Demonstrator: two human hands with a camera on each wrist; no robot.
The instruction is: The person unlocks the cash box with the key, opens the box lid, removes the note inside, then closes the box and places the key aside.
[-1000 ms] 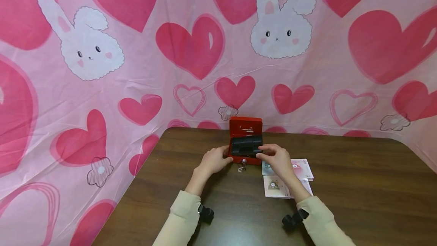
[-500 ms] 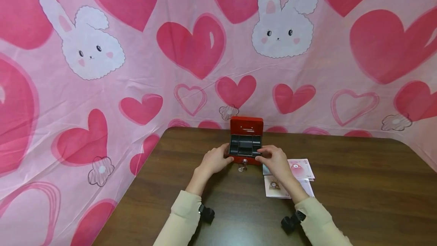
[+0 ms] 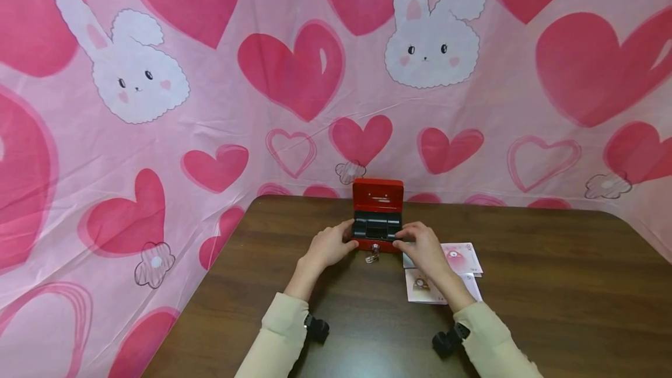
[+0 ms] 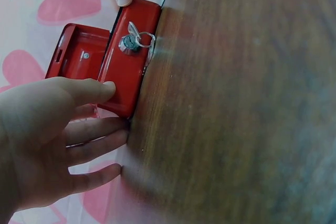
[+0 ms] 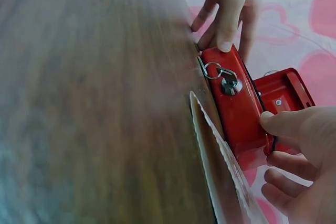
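A small red cash box (image 3: pixel 385 246) stands at the far side of the table with its lid (image 3: pixel 378 197) raised. Inside sits a black compartment tray (image 3: pixel 377 220), low between the walls. My left hand (image 3: pixel 331 245) grips the box's left front corner, thumb (image 4: pixel 107 91) on the red front and fingers along the side. At the right front corner, my right hand (image 3: pixel 426 249) holds the box, its thumb (image 5: pixel 270 121) on the front edge and its other fingers around the side. From the front lock (image 4: pixel 128 44) hang keys (image 3: pixel 372 258) on a ring.
Several printed paper notes (image 3: pixel 462 259) lie right of the box, partly under my right forearm. In the right wrist view, their edges (image 5: pixel 231 166) stand close to the box front. A pink heart-patterned cloth (image 3: pixel 294 74) hangs behind the brown wooden table (image 3: pixel 551 273).
The black tray has shifted from a raised, tilted position to lying lower inside the cash box. Both hands have stayed at the box's front corners with only slight finger movement.
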